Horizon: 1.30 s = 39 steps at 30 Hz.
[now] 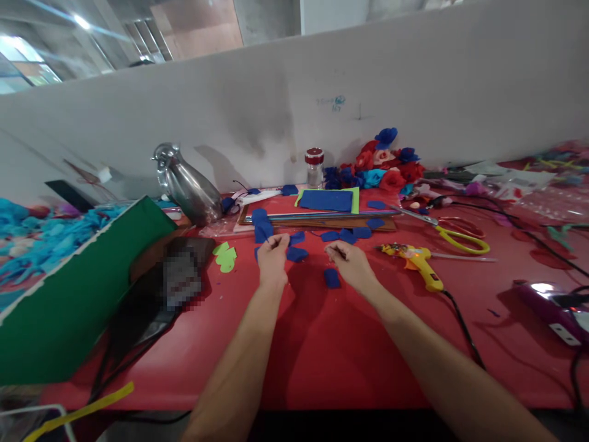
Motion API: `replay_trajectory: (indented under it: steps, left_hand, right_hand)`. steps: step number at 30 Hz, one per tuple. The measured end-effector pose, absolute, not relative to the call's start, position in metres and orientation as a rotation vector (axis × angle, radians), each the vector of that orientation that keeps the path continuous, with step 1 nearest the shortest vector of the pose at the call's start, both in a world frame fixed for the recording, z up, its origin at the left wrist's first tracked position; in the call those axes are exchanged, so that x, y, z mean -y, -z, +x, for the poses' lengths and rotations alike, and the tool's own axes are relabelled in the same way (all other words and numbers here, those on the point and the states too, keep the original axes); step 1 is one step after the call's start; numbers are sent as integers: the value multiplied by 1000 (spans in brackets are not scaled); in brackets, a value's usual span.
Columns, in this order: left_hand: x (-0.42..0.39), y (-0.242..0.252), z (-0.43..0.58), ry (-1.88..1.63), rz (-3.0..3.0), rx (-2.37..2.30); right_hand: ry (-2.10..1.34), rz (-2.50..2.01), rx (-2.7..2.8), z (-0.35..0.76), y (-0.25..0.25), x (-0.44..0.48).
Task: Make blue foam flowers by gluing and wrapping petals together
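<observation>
Over the red table (294,368), the person's left hand (273,261) is drawn into a pinch, close against some of the small blue pieces (297,253). The right hand (353,263) has its fingertips gathered too, just beside a loose blue piece (332,278) that lies on the table. From here I cannot tell whether either hand grips anything. More blue pieces lie beyond the hands, and the yellow glue gun (423,265) rests to the right, apart from both. I judge the step to be fine handling of these pieces, with 2 hands at once; the next move seems to call for a light fingertip grip, since they look thin.
</observation>
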State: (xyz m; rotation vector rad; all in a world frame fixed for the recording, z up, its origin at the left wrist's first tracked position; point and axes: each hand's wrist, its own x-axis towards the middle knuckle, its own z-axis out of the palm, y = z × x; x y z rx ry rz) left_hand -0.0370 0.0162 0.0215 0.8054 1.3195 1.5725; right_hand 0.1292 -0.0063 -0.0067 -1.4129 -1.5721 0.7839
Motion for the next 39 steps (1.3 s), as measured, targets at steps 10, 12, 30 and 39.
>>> replay_trajectory:
  steps: [10,12,30,39]
  left_hand:
    - [-3,-25,-19,-1485,805,-1184]
    - [2,-24,-11,-1436,844,-1178]
    - [12,-32,-8,-1116,1109,-1034]
    - [8,-35,-15,-1148,1187,-1197]
  right_hand:
    - [-425,-1497,1494,131,-8,12]
    - [-597,-1360,1453,127,-9,12]
    - [-1065,-1217,1279,123,-9,13]
    - [-1063,-1188,1217,125,-13,13]
